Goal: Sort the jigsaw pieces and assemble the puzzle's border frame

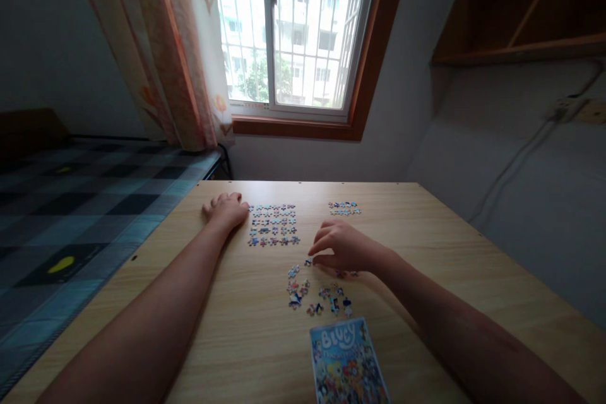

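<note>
My left hand [226, 209] lies flat on the wooden table, fingers spread, beside the left edge of a block of jigsaw puzzle pieces [274, 222] set out in several rows. My right hand [343, 245] is bent low over the table, thumb and forefinger pinched at a small dark-and-white puzzle piece [308, 262]. Below that hand is a loose scatter of puzzle pieces [334, 304], a few of them partly hidden by the wrist. Two short rows of puzzle pieces [344, 208] lie beyond the right hand.
A blue Bluey puzzle box [349, 363] lies at the near side of the table [237, 334]. To the left is a bed with a checked cover [108, 170]. Behind the table are a curtain [175, 57] and a barred window [303, 31]; a wall shelf [521, 50] hangs at right.
</note>
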### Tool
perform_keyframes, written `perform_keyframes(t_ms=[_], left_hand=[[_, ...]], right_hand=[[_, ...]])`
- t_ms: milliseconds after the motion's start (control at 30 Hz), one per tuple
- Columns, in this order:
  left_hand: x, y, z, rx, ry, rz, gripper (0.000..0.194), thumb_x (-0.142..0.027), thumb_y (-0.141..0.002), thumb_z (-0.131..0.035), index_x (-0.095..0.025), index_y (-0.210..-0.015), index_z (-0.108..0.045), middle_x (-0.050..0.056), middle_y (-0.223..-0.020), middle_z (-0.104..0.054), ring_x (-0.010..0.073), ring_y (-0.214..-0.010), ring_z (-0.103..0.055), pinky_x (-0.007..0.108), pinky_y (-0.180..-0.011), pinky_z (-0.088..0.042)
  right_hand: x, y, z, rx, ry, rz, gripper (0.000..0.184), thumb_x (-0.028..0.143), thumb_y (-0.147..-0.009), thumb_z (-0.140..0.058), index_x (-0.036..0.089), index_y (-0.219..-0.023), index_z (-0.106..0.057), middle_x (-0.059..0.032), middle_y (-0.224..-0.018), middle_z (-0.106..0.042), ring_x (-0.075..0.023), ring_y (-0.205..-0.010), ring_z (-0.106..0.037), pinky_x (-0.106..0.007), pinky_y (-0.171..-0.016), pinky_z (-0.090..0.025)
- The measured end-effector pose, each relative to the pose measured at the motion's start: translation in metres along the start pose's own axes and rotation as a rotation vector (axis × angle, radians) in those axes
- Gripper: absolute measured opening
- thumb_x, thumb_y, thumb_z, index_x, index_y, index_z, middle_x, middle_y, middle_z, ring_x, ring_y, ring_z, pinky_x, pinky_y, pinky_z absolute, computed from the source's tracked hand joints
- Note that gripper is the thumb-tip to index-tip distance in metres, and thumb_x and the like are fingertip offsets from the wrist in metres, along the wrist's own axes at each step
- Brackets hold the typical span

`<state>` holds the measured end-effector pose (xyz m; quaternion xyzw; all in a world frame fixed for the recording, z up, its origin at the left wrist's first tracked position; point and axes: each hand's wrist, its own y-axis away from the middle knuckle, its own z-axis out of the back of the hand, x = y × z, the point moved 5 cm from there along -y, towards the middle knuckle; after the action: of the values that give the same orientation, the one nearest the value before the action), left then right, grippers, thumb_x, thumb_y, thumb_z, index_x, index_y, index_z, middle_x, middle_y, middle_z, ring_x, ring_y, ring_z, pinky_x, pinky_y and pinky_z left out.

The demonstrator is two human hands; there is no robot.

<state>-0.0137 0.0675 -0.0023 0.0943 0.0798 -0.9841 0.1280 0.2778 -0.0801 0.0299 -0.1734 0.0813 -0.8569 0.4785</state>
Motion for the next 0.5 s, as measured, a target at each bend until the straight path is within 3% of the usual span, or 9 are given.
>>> perform_keyframes(t_ms=[200, 400, 500], left_hand=[[0.001, -0.002, -0.001, -0.006, 0.004, 0.007, 0.053, -0.046, -0.085, -0.045, -0.027, -0.132, -0.063, 0.016, -0.143, -0.054, 0.0398, -0.132, -0.044, 0.058, -0.109, -0.030], [0.000, 0.000, 0.001, -0.008, 0.001, 0.005, 0.052, -0.044, -0.086, -0.045, -0.027, -0.131, -0.063, 0.016, -0.142, -0.055, 0.0394, -0.131, -0.045, 0.057, -0.108, -0.031], [-0.001, 0.002, 0.003, 0.011, -0.008, 0.005, 0.054, -0.045, -0.086, -0.043, -0.025, -0.134, -0.062, 0.017, -0.145, -0.053, 0.0390, -0.133, -0.044, 0.056, -0.108, -0.032]], right_hand=[[0.000, -0.001, -0.009, 0.035, 0.069, -0.004, 0.009, 0.023, -0.086, -0.074, 0.029, -0.087, -0.081, 0.0006, -0.082, -0.077, -0.0158, -0.076, -0.062, -0.031, -0.081, -0.044], [-0.043, 0.013, 0.000, -0.026, 0.177, -0.128, 0.023, 0.010, -0.082, -0.068, 0.029, -0.082, -0.081, 0.0002, -0.080, -0.077, -0.0173, -0.078, -0.063, -0.030, -0.079, -0.045], [-0.066, 0.024, 0.004, -0.120, 0.230, -0.252, 0.022, 0.012, -0.083, -0.065, 0.027, -0.080, -0.081, -0.0010, -0.081, -0.078, -0.0191, -0.081, -0.065, -0.032, -0.083, -0.046]])
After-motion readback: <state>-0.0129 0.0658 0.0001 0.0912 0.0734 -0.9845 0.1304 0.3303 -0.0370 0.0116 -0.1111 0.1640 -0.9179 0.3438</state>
